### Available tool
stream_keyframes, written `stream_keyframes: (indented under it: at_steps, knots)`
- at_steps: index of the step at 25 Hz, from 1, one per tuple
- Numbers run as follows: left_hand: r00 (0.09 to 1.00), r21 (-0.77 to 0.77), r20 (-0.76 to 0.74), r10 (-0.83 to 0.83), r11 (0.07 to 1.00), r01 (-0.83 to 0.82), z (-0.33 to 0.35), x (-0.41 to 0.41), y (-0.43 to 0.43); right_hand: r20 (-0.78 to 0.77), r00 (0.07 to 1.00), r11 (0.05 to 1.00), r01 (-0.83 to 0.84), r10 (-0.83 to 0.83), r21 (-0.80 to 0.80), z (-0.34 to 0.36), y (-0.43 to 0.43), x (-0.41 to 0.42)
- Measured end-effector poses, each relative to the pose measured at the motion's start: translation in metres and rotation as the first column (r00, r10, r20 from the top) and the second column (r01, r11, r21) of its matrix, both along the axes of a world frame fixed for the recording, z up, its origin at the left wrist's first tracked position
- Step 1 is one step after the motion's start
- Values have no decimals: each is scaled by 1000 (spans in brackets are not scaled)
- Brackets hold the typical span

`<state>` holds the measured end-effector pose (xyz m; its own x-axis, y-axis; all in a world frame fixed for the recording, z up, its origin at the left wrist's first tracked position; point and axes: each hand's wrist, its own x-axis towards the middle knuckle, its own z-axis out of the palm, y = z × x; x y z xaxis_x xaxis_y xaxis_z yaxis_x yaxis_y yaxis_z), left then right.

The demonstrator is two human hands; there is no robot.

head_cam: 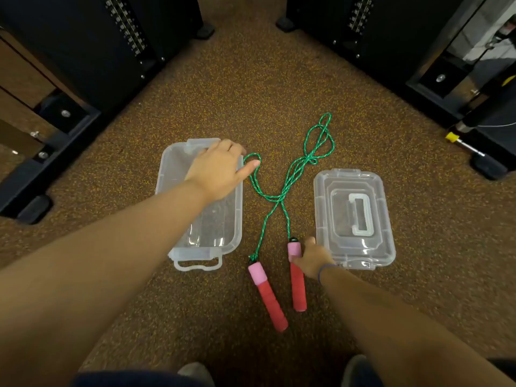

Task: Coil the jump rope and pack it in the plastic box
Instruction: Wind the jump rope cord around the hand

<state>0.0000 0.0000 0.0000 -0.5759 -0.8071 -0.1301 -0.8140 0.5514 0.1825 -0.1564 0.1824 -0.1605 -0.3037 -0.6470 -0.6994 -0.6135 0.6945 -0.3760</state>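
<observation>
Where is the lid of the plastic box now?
In the head view the lid lies flat on the floor at the right, handle side up, just right of the jump rope and beside the right hand.

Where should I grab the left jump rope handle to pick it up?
Grab the left handle around its long red foam part, coming straight down from above. It lies flat on the floor with open space on both sides, so fingers can close across it.

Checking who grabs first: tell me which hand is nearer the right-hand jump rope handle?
Right. The right hand touches that handle at its pink end; the left hand is far up, over the plastic box.
</observation>
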Motion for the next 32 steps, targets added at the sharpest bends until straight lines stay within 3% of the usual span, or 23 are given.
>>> stream_keyframes:
  at_steps: [2, 4, 7, 10, 12, 16, 22, 28, 32]
  knots:
    - [1000, 26, -25, -15, 1000, 16, -2, -1, 10, 4, 999, 999, 32, -32, 8, -4, 7, 8]
    - [990, 87, -142, -12, 996, 25, -4, -2, 24, 9, 998, 998, 60, -60, 14, -10, 16, 17]
    - [911, 286, -406, 68, 957, 56, -3, -5, 41, 0, 994, 994, 109, -109, 12, -13, 21, 22]
    - [826, 468, -530, 192, 878, 96, -6, -9, 59, 10, 993, 992, 116, -117, 43, -4, 19, 19]
    - [774, 565, -561, 293, 819, 99, -11, -13, 67, 74, 995, 992, 64, -73, 107, 5, 12, 14]
    - [720, 666, -567, 399, 736, 117, -3, -22, 82, 350, 936, 979, -34, -40, 203, 52, -4, 1]
    - [646, 731, -589, 486, 661, 169, 45, -27, 98, 380, 907, 951, -260, 181, 167, 150, -19, -19]
    - [565, 750, -619, 545, 624, 219, 93, -20, 115, 546, 824, 986, -164, 151, -25, 237, -20, -12]
    - [493, 714, -678, 545, 648, 266, 117, -15, 126, 562, 785, 963, -166, 259, -212, 291, -15, 0]
